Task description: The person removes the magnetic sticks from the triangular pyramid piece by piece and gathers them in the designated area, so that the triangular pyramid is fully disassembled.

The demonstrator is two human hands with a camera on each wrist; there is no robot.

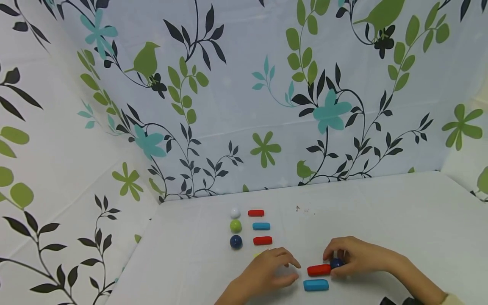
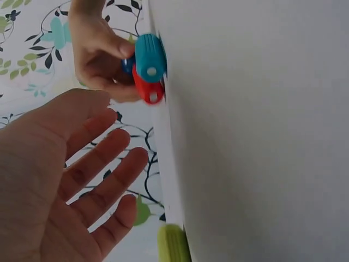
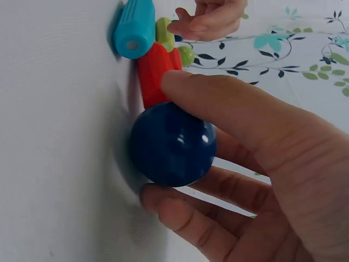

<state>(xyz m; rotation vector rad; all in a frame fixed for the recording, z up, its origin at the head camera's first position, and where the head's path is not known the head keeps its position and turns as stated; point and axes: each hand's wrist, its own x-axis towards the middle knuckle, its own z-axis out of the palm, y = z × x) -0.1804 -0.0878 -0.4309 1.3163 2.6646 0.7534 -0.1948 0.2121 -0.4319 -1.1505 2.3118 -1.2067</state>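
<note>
My right hand [image 1: 358,256] holds a dark blue ball [image 3: 173,144] low at the table, thumb on one side and fingers curled round the other. The ball touches the right end of a red ridged stick [image 1: 318,270], and the thumb tip lies at that stick's end in the right wrist view. A blue ridged stick [image 1: 316,285] lies parallel to the red one, on the near side. To the left of both sticks, my left hand [image 1: 268,271] hovers with loosely spread fingers and nothing in it. It partly hides a yellow-green stick [image 2: 173,244].
Farther back on the white table [image 1: 190,254] stand a white ball [image 1: 235,213], a green ball [image 1: 235,225] and another dark blue ball [image 1: 236,242]. Beside them lie two red sticks [image 1: 262,240] and a blue stick [image 1: 261,226]. Patterned cloth [image 1: 228,106] hangs behind.
</note>
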